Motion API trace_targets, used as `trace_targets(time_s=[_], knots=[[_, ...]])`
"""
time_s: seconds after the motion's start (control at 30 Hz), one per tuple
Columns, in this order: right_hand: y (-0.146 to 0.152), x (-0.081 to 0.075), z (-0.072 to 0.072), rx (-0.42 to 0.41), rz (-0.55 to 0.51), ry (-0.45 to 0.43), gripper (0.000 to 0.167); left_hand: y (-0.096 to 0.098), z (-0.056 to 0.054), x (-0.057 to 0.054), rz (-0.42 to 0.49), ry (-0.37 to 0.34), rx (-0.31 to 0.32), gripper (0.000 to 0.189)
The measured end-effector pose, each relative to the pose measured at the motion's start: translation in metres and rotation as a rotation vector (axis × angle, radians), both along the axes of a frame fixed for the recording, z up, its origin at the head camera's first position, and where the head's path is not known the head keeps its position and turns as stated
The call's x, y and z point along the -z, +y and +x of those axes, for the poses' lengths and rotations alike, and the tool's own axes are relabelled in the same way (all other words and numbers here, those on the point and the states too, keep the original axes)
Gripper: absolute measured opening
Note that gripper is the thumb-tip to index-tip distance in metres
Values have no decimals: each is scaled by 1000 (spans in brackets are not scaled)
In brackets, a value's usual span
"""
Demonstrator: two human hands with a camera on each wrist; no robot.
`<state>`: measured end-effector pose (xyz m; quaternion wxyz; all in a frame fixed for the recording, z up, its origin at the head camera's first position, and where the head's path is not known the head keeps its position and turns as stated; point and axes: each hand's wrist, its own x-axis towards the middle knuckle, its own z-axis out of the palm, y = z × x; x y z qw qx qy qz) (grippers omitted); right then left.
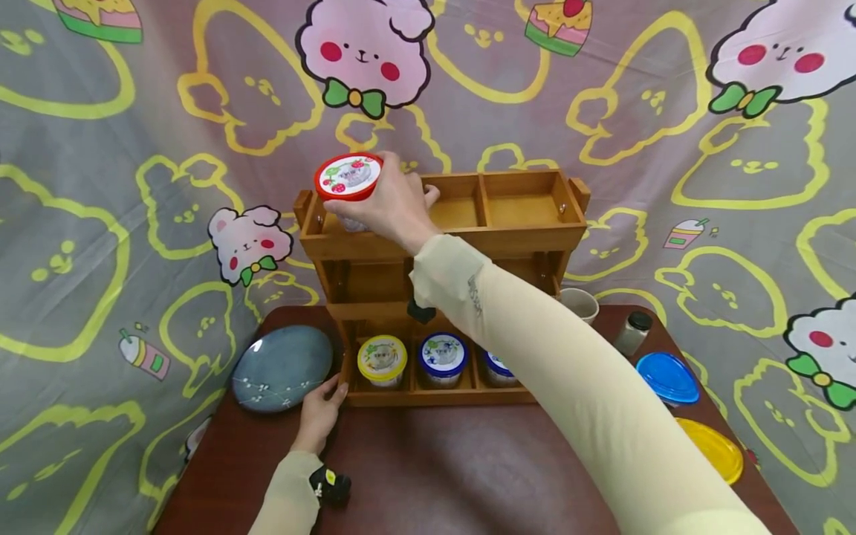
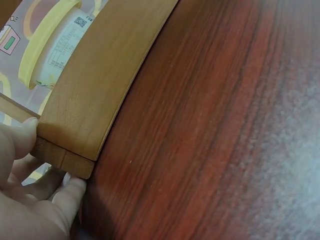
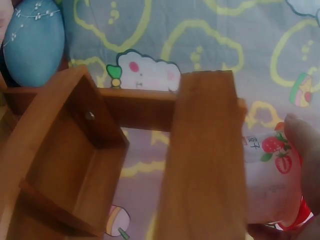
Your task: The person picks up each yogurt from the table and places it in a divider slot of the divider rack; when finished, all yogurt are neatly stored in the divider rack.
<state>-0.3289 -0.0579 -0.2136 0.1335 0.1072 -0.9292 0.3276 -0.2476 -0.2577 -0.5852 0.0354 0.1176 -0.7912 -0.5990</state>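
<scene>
A three-tier wooden rack (image 1: 441, 244) stands at the back of the table. At its top left compartment, my right hand (image 1: 396, 206) grips a tub with a red lid (image 1: 349, 175) and strawberry pictures. In the right wrist view, the tub's strawberry-printed side (image 3: 270, 185) shows beyond the top tier's board (image 3: 205, 150), its base hidden behind that board. My left hand (image 1: 319, 414) holds the rack's lower left corner, thumb above and fingers below in the left wrist view. The bottom tier holds a yellow-lidded tub (image 1: 382, 360) and two blue-lidded tubs (image 1: 443, 358).
A blue-grey plate (image 1: 284, 371) lies left of the rack, close to my left hand. To the right are a pale cup (image 1: 580, 303), a black-capped jar (image 1: 633, 333), a blue-lidded container (image 1: 667, 377) and a yellow lid (image 1: 712, 449). Patterned cloth hangs around the table.
</scene>
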Motion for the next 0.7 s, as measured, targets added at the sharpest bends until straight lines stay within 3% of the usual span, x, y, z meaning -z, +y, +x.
trace_targets(time_s=[0.4, 0.7], knots=[[-3, 18, -1, 13, 38, 0, 121, 2, 2, -4, 7, -8, 14, 48], [-9, 19, 3, 115, 85, 35, 121, 2, 3, -6, 9, -8, 6, 48]])
